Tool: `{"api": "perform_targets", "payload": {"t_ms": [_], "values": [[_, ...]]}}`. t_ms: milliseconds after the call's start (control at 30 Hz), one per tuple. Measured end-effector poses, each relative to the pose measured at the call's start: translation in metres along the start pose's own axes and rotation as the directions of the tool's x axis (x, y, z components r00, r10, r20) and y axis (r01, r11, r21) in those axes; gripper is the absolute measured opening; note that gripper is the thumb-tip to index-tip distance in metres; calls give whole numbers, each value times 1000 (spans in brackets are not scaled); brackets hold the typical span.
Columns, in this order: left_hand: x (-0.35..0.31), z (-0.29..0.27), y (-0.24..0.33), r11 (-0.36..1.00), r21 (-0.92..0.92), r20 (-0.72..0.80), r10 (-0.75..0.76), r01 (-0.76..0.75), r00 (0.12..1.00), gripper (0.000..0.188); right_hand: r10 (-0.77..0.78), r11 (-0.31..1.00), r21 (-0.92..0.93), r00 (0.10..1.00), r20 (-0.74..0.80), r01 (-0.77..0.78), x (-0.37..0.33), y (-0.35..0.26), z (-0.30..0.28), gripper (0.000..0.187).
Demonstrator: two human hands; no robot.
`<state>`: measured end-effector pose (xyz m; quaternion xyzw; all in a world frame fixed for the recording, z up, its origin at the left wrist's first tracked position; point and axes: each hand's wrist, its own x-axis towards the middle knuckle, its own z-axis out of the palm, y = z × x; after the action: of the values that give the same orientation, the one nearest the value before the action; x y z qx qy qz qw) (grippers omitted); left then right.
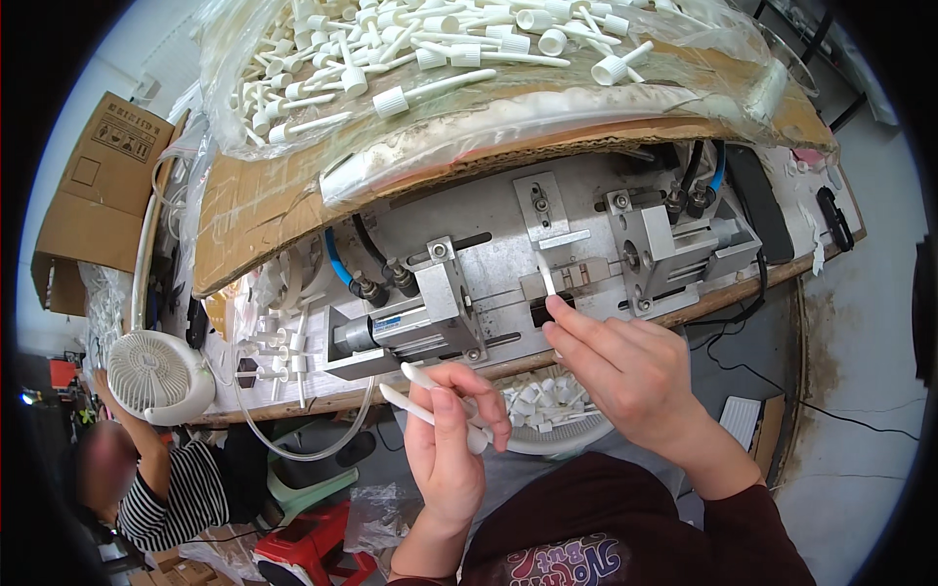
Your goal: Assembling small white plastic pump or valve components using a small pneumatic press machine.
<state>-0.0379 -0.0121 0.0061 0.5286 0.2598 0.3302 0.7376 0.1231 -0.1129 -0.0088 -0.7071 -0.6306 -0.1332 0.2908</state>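
Observation:
My left hand (447, 444) is closed around a couple of white capped stems (403, 398), whose long ends stick out past the thumb and index finger. My right hand (635, 371) reaches into a metal clamping fixture (576, 275). Its thumb and index finger pinch the lower end of another white capped stem (545, 269), which points away from me at the fixture's centre. The fingers hide part of that end. On either side of the fixture sit metal air cylinders, the left one (415, 327) and the right one (684, 249).
Above the fixture, a cardboard box flap (264, 230) bears a plastic-lined heap of white capped stems (430, 59). Below the bench edge is a basin of white caps (547, 400). A white fan (161, 376) stands left, near another person in a striped top (176, 493). Blue and black hoses (337, 259) rise behind the cylinders.

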Motion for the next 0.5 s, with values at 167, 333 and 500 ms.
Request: {"api": "perform_targets", "payload": {"t_ms": [167,333,500], "values": [[5,2,2,997,-8,100,78,-78,992,31,35,999,-23,998,46,-34,6,-3,-6,23],[5,0,-2,991,-33,123,134,-131,983,38,69,998,-11,996,53,-69,9,-6,-9,24],[-1,4,1,996,-17,120,89,-88,989,39,-34,966,256,999,-13,36,8,-14,-22,29]]}}
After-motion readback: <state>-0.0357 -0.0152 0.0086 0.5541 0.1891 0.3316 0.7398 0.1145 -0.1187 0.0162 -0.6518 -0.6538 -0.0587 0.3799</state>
